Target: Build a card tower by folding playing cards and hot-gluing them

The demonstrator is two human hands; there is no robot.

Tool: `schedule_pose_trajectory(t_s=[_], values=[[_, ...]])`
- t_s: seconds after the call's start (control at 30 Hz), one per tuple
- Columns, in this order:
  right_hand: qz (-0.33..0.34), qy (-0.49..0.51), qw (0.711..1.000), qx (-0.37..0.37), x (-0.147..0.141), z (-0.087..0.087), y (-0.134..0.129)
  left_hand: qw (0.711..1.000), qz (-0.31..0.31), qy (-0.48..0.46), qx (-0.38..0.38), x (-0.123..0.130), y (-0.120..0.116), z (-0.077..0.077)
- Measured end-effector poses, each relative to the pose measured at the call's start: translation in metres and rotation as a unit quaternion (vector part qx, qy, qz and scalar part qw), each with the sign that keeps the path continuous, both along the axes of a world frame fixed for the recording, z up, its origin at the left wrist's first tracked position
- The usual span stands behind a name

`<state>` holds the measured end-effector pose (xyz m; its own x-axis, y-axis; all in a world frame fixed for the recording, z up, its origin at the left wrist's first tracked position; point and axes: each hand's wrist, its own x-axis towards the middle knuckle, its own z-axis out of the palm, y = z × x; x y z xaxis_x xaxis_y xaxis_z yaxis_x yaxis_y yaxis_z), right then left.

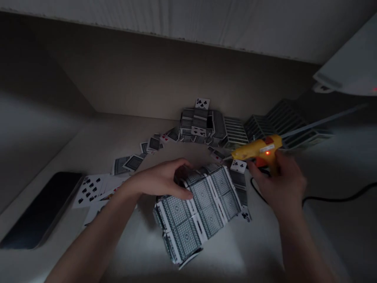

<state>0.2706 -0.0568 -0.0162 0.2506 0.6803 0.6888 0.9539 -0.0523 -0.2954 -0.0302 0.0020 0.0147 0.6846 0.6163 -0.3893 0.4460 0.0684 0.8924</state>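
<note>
My left hand [167,179] grips the far left part of a boxy structure made of playing cards [203,208], its thumb lying on top. Patterned card backs cover the structure, with white strips between the panels, and it is tilted. In my right hand [279,181] is a yellow hot glue gun [259,147] with a small red light glowing. A clear glue stick [326,122] juts from its back end. The nozzle points left, just beyond the structure's far right corner; whether it touches anything I cannot tell.
Loose playing cards [134,162] lie in an arc behind the structure. Another card-built piece [196,124] stands near the back wall, beside folded, ribbed card pieces [273,122]. A dark phone [44,210] lies at left. A black cord [338,199] runs right. A white shelf edge [176,23] hangs overhead.
</note>
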Motion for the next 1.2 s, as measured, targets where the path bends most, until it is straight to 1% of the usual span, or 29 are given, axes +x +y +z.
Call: schedule_pose_trajectory(t_s=[0.07, 0.17, 0.3, 0.47, 0.57, 0.7, 0.8, 0.9, 0.97, 1.0, 1.03, 1.07, 1.1, 1.17, 1.2], values=[[-0.039, 0.050, 0.997, -0.052, 0.001, -0.007, 0.006, 1.000, 0.010, 0.020, 0.004, -0.004, -0.002, 0.000], [-0.044, 0.078, 0.989, -0.119, -0.001, -0.022, 0.013, 0.998, 0.033, 0.046, 0.005, -0.010, -0.010, 0.000], [-0.036, 0.065, 0.988, -0.134, -0.014, -0.041, 0.015, 0.994, 0.093, 0.050, 0.002, -0.022, -0.027, 0.000], [-0.029, 0.050, 0.984, -0.168, -0.036, -0.052, 0.009, 0.985, 0.164, 0.059, 0.000, -0.035, -0.044, -0.005], [-0.022, 0.044, 0.984, -0.173, -0.044, -0.061, 0.005, 0.981, 0.189, 0.042, -0.005, -0.037, -0.049, -0.009], [0.009, 0.041, 0.985, -0.165, -0.047, -0.072, 0.002, 0.977, 0.211, 0.034, -0.002, -0.035, -0.052, -0.010], [0.022, 0.046, 0.987, -0.150, -0.045, -0.069, 0.002, 0.973, 0.227, 0.023, 0.015, -0.031, -0.054, -0.010], [0.027, 0.062, 0.989, -0.133, -0.042, -0.054, -0.001, 0.969, 0.246, 0.016, 0.024, -0.031, -0.055, -0.012], [0.047, 0.090, 0.984, -0.145, -0.042, -0.044, -0.009, 0.966, 0.258, 0.010, 0.022, -0.032, -0.055, -0.015], [0.068, 0.117, 0.976, -0.170, -0.043, -0.040, -0.015, 0.964, 0.263, 0.007, 0.018, -0.033, -0.054, -0.017], [0.098, 0.181, 0.952, -0.228, -0.044, -0.038, -0.021, 0.962, 0.272, 0.005, 0.013, -0.034, -0.052, -0.018], [0.124, 0.252, 0.915, -0.289, -0.047, -0.036, -0.027, 0.959, 0.283, 0.005, 0.005, -0.035, -0.050, -0.020], [0.146, 0.326, 0.870, -0.339, -0.051, -0.036, -0.033, 0.954, 0.299, 0.005, -0.005, -0.037, -0.048, -0.022], [0.196, 0.445, 0.784, -0.387, -0.061, -0.038, -0.040, 0.942, 0.334, -0.001, -0.032, -0.039, -0.042, -0.026], [0.224, 0.481, 0.752, -0.391, -0.068, -0.039, -0.042, 0.937, 0.347, -0.009, -0.051, -0.039, -0.040, -0.028]])
